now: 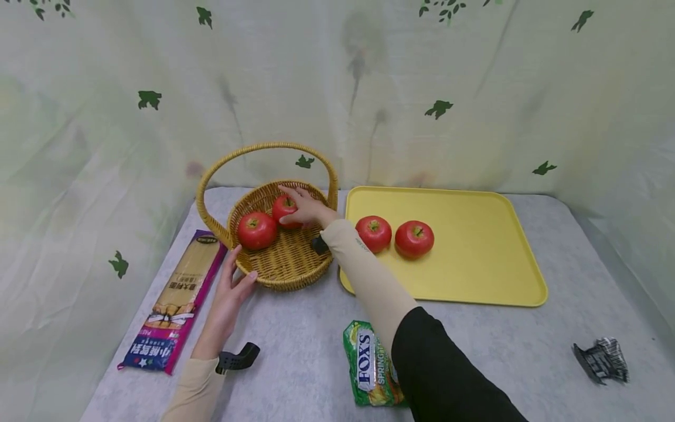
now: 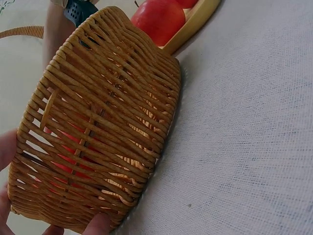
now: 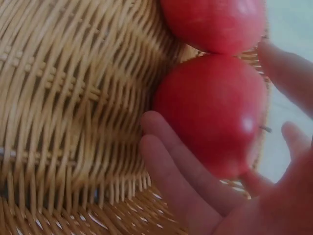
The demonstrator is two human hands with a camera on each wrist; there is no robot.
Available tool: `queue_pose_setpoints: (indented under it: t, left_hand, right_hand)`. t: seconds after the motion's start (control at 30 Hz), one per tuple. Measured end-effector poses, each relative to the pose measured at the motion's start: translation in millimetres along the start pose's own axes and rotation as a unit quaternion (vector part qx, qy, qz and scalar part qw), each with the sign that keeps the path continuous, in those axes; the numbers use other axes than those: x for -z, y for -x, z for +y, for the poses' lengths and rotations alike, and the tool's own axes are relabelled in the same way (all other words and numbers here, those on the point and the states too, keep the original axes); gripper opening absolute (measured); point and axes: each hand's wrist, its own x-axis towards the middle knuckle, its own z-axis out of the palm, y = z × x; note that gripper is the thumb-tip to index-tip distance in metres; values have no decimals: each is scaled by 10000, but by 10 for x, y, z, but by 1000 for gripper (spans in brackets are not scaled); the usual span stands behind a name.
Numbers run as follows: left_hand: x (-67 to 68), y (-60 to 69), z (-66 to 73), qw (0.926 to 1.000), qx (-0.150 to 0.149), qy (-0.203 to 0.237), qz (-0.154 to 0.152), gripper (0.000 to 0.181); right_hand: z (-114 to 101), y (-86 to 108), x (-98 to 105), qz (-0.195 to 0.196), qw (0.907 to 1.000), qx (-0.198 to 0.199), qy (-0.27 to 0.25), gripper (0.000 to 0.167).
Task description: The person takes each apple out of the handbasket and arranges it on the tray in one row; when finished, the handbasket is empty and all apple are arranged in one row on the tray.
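Observation:
A wicker basket (image 1: 285, 266) with a tall arched handle stands at the back left of the table. Two red apples lie in it, one apple (image 1: 256, 231) at the left and another apple (image 3: 208, 115) beside it, touching. Around that second apple my right hand (image 1: 308, 211) has its fingers spread, several of them fairly straight along its side. My left hand (image 1: 230, 296) holds the near left side of the basket, thumb and fingers at the rim and outer wall. In the left wrist view, red shows through the weave (image 2: 93, 127).
Right of the basket lies a yellow tray (image 1: 474, 252) bearing two apples (image 1: 414, 239). A purple-edged pasta pack (image 1: 176, 299) is at the left. Partly under the right arm lies a green Fox's packet (image 1: 366, 366). A crumpled black wrapper (image 1: 601, 360) sits far right. Behind hangs a curtain (image 1: 337, 88).

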Motion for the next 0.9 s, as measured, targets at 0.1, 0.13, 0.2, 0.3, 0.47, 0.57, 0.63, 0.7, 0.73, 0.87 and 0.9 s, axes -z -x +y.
queue_pose_setpoints:
  t: [0.1, 0.13, 0.2, 0.3, 0.47, 0.57, 0.63, 0.7, 0.73, 0.87, 0.9]
  left_hand:
    - [7, -2, -14, 10000, 11, -15, 0, 69]
    - [9, -4, -18, 10000, 15, -11, 9, 69]
    - [8, -7, -21, 10000, 17, 3, 10, 69]
    - [6, -9, -25, 10000, 30, 10, 23, 70]
    - [6, -5, -29, 9999, 82, 0, 66, 70]
    - [4, -10, -33, 9999, 75, -24, 66, 69]
    - [6, -13, -34, 10000, 59, -35, 70, 69]
    - [6, -11, -34, 10000, 38, -39, 68, 68]
    - [7, -9, -34, 10000, 32, -36, 73, 68]
    - [8, -4, -31, 10000, 9, -38, 63, 69]
    - [7, -5, -30, 10000, 2, -42, 58, 69]
  right_hand:
    - [2, -31, -48, 79, 9993, -78, 365, 78]
    - [3, -39, -60, 134, 9985, -103, 514, 77]
    - [9, -53, -79, 258, 9971, -145, 695, 73]
    - [15, -58, -87, 479, 9945, -225, 900, 69]
    - [24, -34, -91, 628, 9941, -213, 860, 65]
    - [50, -23, -91, 729, 9932, -112, 898, 64]
    - [66, -8, -77, 836, 9920, -31, 942, 63]
    - [80, 17, -46, 921, 9913, 72, 934, 63]
    - [87, 34, -25, 956, 9914, 122, 883, 63]
    - [77, 143, 78, 945, 9916, 536, 706, 65]
    - [69, 176, 102, 921, 9914, 646, 675, 65]
